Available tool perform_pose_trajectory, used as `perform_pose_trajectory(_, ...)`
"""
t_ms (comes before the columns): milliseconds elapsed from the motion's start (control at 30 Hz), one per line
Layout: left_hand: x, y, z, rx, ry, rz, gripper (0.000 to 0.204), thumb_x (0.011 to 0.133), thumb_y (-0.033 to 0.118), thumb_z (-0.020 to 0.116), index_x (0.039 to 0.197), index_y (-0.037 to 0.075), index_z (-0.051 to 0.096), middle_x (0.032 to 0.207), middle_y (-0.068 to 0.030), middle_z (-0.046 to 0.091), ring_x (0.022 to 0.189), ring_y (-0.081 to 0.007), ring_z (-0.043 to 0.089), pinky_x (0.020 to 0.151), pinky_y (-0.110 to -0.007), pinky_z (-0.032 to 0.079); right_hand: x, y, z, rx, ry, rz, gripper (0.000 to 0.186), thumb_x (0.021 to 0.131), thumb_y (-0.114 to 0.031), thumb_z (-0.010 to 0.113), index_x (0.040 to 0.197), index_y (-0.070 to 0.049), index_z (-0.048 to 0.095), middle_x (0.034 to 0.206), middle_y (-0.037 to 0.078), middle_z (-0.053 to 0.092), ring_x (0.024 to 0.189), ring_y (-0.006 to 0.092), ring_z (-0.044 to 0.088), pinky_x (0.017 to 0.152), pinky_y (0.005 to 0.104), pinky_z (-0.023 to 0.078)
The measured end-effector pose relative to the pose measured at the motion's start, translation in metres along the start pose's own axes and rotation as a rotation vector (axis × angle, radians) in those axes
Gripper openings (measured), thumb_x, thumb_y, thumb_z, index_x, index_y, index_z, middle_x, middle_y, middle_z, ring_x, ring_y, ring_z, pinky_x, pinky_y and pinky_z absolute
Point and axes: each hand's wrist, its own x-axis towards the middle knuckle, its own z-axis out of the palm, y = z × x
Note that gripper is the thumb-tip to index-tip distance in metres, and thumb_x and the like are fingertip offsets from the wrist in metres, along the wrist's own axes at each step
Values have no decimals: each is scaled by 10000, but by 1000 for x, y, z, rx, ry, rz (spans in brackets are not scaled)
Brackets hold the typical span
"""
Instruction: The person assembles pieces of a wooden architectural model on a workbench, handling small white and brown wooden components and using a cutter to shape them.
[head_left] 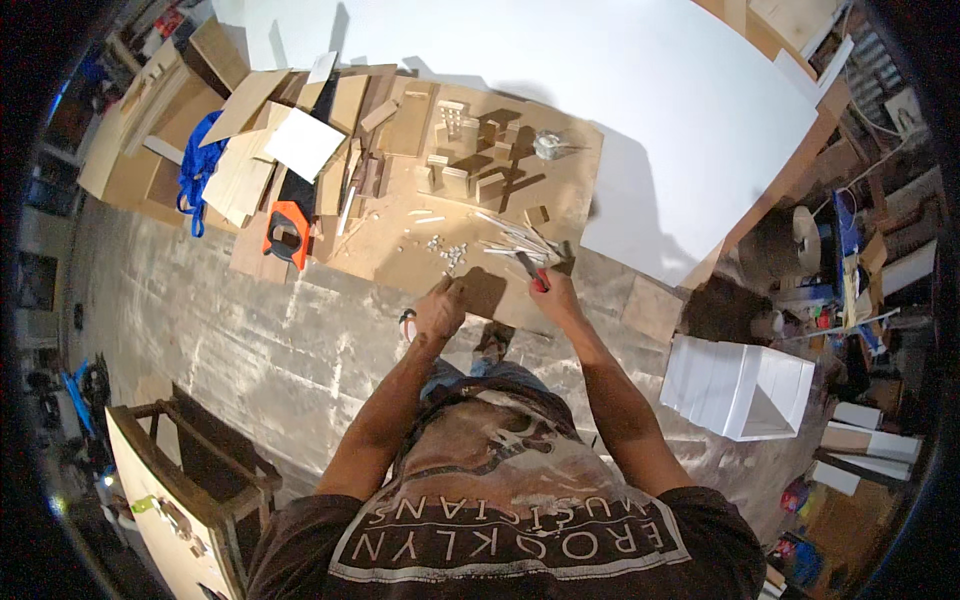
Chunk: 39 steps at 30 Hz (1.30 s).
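My right hand (559, 301) is wrapped round a hand tool with a red grip (541, 281) and a narrow dark front end; its exact kind is too small to tell. The tool points at a loose bunch of thin pale wooden sticks (518, 238) on the brown board (400, 262). My left hand (438, 312) is closed at the board's near edge, fingertips together; anything between them is too small to make out. Just beyond those fingertips lies a scatter of small whitish cut pieces (447, 252). Several small wooden block assemblies (453, 178) stand farther back on the board.
A handsaw with an orange handle (288, 233) lies left of the board, near stacked wood offcuts (240, 178) and a blue cloth bag (203, 165). A roundish grey item (547, 145) sits at the back. A large white sheet (690, 130) spreads behind; a white box (735, 388) stands right.
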Motion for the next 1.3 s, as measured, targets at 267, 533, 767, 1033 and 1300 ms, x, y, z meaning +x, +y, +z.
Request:
perform_pose_trajectory(267, 27, 23, 30, 54, -198, 448, 333, 863, 202, 595, 1168, 84, 663, 1278, -132, 631, 1138, -332, 640, 848, -442, 594, -57, -35, -36, 747, -59, 395, 136, 916, -161, 712, 904, -38, 654, 670, 6, 581, 514, 95, 509, 471, 279, 381)
perform_pose_trajectory(533, 36, 4, 25, -59, -147, 609, 261, 875, 220, 612, 1081, 85, 699, 1226, -105, 656, 1184, -321, 626, 861, -439, 581, -102, -90, -18, 928, 258, 643, 163, 918, -176, 736, 954, -33, 668, 704, 9, 600, 546, 102, 537, 503, 274, 436)
perform_pose_trajectory(767, -15, -1, -30, -1035, -532, -275, 410, 994, 363, 651, 1061, -35, 726, 756, -86, 703, 662, -146, 647, 599, -284, 520, -124, -112, 40, 6, 189, 90, 175, 918, -172, 698, 960, -7, 653, 823, 163, 661, 766, 348, 677, 688, 437, 525)
perform_pose_trajectory(1033, -49, -63, -51, -1134, -473, -322, 207, 961, 156, 707, 1049, -29, 737, 926, -95, 741, 793, -165, 690, 705, -295, 578, -143, -138, 86, 255, 364, 295, 220, 905, -190, 755, 883, 0, 646, 703, 100, 608, 664, 225, 655, 632, 385, 517)
perform_pose_trajectory(1300, -44, -55, -75, -1326, -387, -300, 118, 931, 65, 724, 973, -45, 724, 870, -99, 723, 757, -164, 689, 694, -312, 603, -148, -143, 87, 1162, 505, 599, 116, 941, -151, 723, 1003, -55, 699, 621, -33, 534, 484, 75, 482, 432, 254, 371)
